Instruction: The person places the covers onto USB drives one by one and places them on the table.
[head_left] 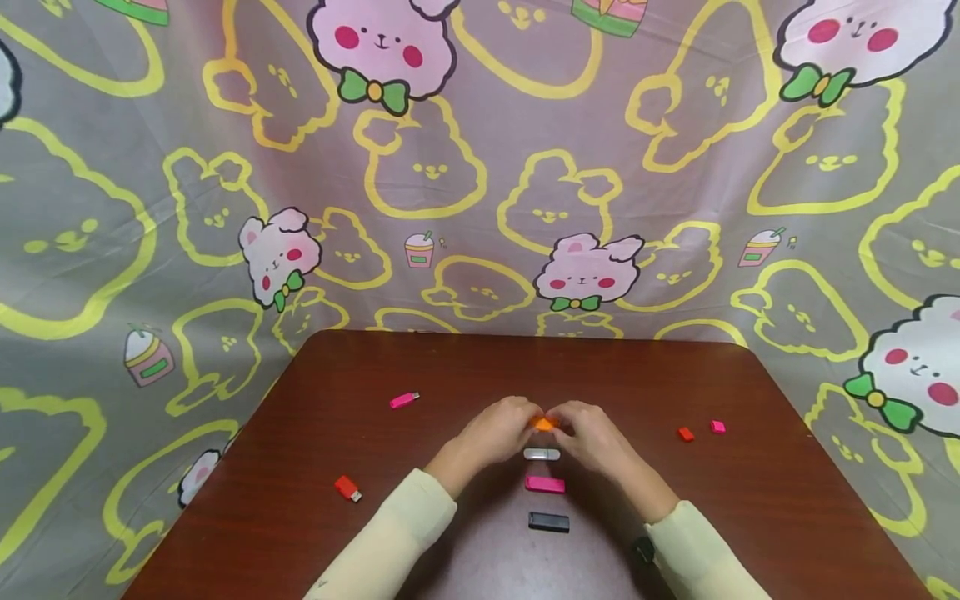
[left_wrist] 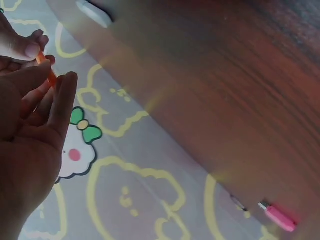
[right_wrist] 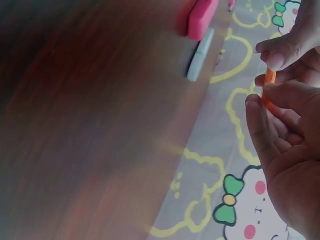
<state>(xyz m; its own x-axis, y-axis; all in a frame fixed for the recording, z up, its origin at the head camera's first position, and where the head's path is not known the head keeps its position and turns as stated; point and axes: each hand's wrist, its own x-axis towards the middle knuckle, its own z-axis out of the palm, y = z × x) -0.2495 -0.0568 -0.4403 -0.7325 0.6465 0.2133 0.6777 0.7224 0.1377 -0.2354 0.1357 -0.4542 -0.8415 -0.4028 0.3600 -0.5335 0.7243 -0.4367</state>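
Both hands meet over the table, pinching one small orange USB stick (head_left: 544, 424) between them. My left hand (head_left: 504, 427) grips its left end and my right hand (head_left: 596, 433) its right end, thumbs and forefingers close together. From the right wrist view, the orange stick shows as a thin bar partly covered by fingertips. Just below the hands on the table lies a white USB stick (head_left: 542, 454). A pink USB stick (head_left: 545, 484) and a black one (head_left: 549, 522) follow in a column toward me.
On the left lie an uncapped pink USB stick (head_left: 403, 401) and an uncapped red USB stick (head_left: 348, 488), metal plugs showing. A red cap (head_left: 686, 434) and a pink cap (head_left: 717, 427) sit at the right. A patterned cloth (head_left: 480, 275) hangs behind the brown table (head_left: 637, 375).
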